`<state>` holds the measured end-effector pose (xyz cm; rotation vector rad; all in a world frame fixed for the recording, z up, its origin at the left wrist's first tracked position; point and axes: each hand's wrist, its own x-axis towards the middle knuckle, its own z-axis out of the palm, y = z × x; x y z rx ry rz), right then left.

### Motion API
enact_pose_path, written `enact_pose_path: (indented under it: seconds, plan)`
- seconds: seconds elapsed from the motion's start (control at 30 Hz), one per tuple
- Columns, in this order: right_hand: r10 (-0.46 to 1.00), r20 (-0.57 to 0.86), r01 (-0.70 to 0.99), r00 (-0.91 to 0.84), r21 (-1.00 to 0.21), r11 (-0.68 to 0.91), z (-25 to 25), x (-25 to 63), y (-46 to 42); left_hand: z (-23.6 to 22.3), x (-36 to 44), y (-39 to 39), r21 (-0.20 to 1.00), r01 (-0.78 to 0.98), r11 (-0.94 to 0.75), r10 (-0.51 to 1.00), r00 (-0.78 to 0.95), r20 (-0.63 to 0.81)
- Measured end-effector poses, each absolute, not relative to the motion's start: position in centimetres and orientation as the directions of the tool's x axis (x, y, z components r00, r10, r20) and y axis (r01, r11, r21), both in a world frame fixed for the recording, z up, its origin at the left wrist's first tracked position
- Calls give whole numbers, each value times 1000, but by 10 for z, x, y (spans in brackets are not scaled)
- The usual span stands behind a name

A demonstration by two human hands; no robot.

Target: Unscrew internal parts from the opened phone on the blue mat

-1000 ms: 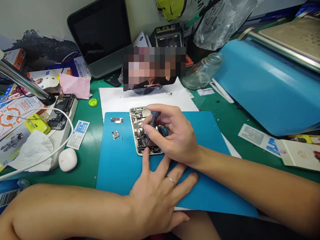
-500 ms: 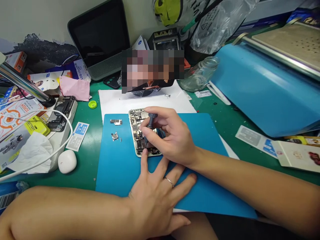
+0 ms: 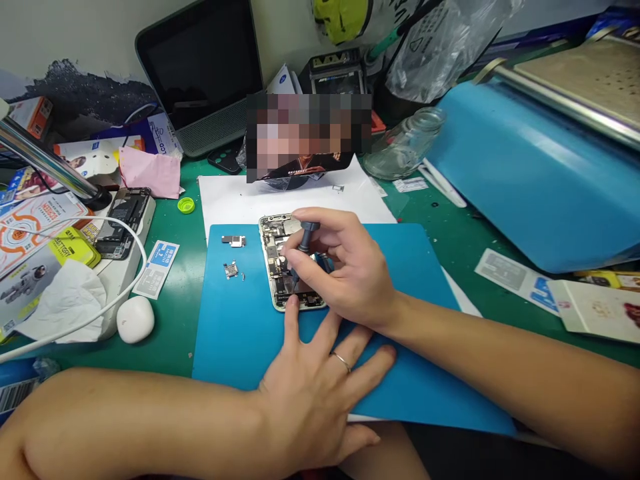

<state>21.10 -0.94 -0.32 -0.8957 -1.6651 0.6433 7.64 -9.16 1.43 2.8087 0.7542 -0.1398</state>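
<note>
An opened smartphone (image 3: 273, 260), its circuit boards bare, lies on a blue mat (image 3: 235, 347). My right hand (image 3: 350, 267) pinches a small dark screwdriver (image 3: 305, 239), whose tip points down at the phone's lower left part. That hand covers much of the phone's right side. My left hand (image 3: 320, 380), a ring on one finger, lies spread on the mat with its index fingertip at the phone's lower edge, close to the screwdriver tip. Left of the phone are a metal shield plate (image 3: 233, 241) and a small metal bracket (image 3: 231, 269) with a tiny part beside it.
A propped, partly blurred screen (image 3: 320, 163) stands behind the white paper (image 3: 225, 197). On the left are a white earbud case (image 3: 135, 319), a white cable (image 3: 140, 250) and another opened phone (image 3: 125, 223). A glass jar (image 3: 405, 147) lies at back right, near a large blue sheet (image 3: 500, 180).
The view has shifted slightly. The screwdriver's top leans a little further right, its tip still at the phone's lower left; my left hand keeps its place.
</note>
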Motion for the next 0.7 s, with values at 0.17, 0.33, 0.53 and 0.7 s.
enact_pose_path:
  seconds: [0.17, 0.33, 0.53, 0.7]
  plan:
    - [834, 539, 230, -121, -802, 552, -4, 211, -10, 13, 77, -93, 178, 502, -847, 487, 865, -122]
    - [837, 535, 234, -120, -804, 547, -4, 211, -10, 12, 77, -94, 173, 501, -848, 488, 865, -116]
    - [803, 578, 258, -144, -762, 594, -6, 212, -10, 11, 76, -93, 182, 503, -845, 496, 864, -86]
    - [708, 677, 265, -200, -659, 704, -9, 213, -12, 11, 77, -93, 172, 503, -847, 498, 864, -75]
